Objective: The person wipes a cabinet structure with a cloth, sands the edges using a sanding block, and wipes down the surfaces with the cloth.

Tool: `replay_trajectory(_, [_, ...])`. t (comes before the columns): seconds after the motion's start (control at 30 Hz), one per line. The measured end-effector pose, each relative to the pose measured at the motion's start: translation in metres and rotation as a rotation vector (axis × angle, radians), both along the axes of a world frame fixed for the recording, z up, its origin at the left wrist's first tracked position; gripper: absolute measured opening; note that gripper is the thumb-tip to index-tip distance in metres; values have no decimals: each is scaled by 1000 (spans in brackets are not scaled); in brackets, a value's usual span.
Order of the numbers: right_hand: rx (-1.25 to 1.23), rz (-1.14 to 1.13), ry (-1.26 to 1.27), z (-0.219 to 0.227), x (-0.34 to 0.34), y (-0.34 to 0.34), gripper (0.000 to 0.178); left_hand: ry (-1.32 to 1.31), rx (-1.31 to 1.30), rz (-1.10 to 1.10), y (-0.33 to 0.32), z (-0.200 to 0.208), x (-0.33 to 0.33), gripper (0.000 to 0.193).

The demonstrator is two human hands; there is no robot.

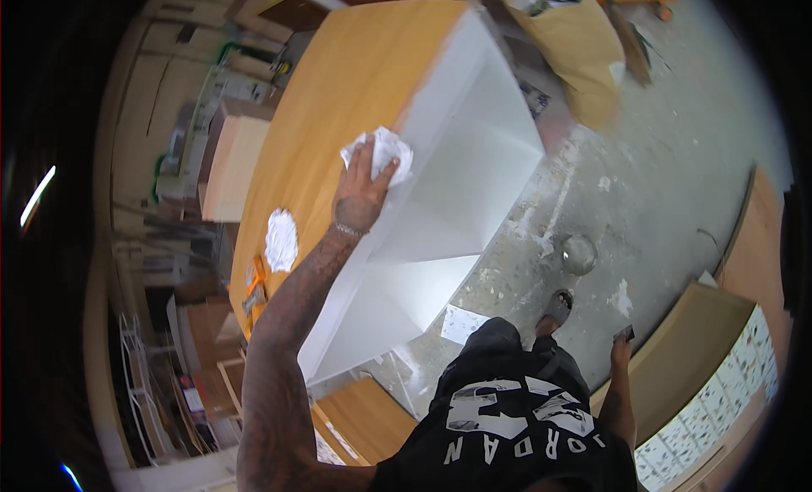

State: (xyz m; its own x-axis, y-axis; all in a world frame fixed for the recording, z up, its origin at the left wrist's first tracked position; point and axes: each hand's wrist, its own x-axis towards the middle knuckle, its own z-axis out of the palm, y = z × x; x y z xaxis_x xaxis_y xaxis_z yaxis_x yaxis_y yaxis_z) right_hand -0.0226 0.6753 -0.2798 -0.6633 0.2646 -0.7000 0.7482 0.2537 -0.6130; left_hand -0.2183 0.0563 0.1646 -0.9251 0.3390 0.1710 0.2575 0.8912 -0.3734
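My left hand (362,183) lies with spread fingers on a crumpled white cloth (391,152), pressing it against the wood-toned top panel (338,77) of a large cabinet. The cloth is by the edge where that panel meets the white side (474,111) with its open compartments. Low at my right side, my right hand (622,353) is closed around a small dark flat thing (624,333), too small to name. Nearer me on the panel are a white oval patch (282,240), perhaps another cloth, and an orange-handled tool (255,282).
Left of the cabinet are wooden boxes (237,166) and stacked boards. A large brown paper sack (579,60) stands at the back right. On the stained concrete floor sits a round clear object (579,255). A curved panel with a speckled face (710,407) is at the right.
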Motion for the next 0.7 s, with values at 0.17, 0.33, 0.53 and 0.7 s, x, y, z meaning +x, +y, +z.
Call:
replay_trajectory(0.17, [105, -220, -117, -11, 57, 32, 51, 82, 13, -196, 42, -32, -182, 44])
replay_trajectory(0.33, [74, -446, -17, -5, 95, 20, 55, 99, 57, -130, 76, -18, -365, 35])
replay_trajectory(0.53, [216, -438, -190, 37, 119, 15, 61, -88, -39, -357, 223, -6, -419, 37])
replay_trajectory(0.7, [299, -292, -130, 16, 132, 11, 68, -107, -467, -498, 196, 9, -399, 30])
